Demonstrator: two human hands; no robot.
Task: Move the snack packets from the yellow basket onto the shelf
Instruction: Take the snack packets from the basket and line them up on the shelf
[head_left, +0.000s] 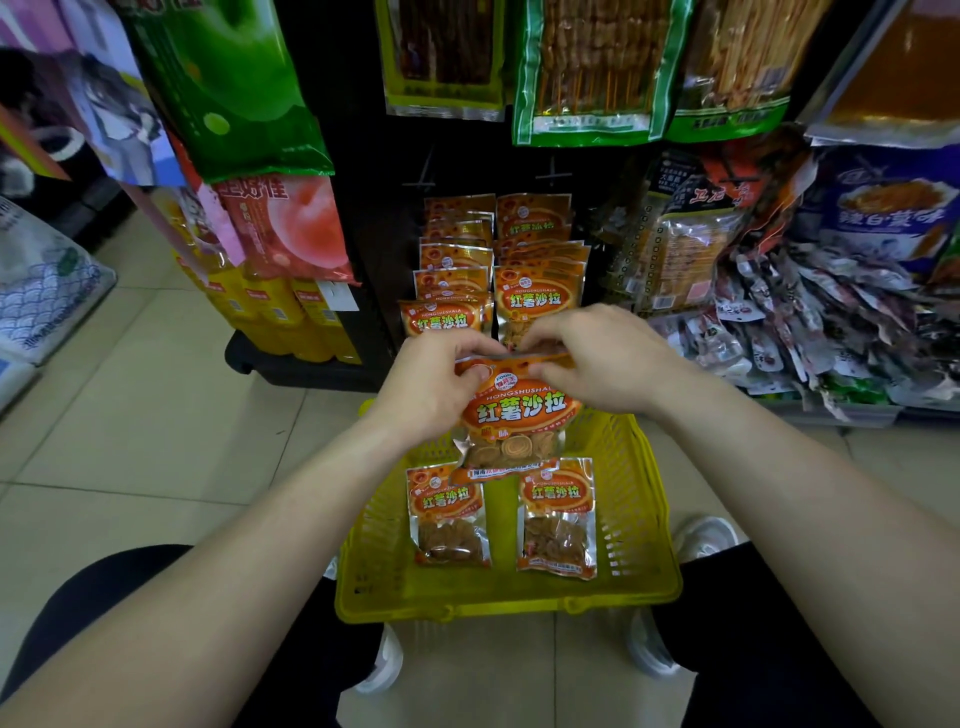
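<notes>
An orange snack packet (517, 415) hangs upright above the yellow basket (506, 592). My left hand (434, 379) pinches its top left corner and my right hand (602, 358) pinches its top right edge. Two more orange packets lie flat in the basket, one on the left (449, 514) and one on the right (558, 519). Just beyond my hands, two rows of the same orange packets (498, 265) hang on the dark shelf rack.
Green and clear skewer packs (587, 67) hang above the orange rows. A heap of small dark packets (810, 332) fills the shelf to the right. Pink and yellow bags (280, 244) hang on the left. Tiled floor spreads left of the basket; my knees flank it.
</notes>
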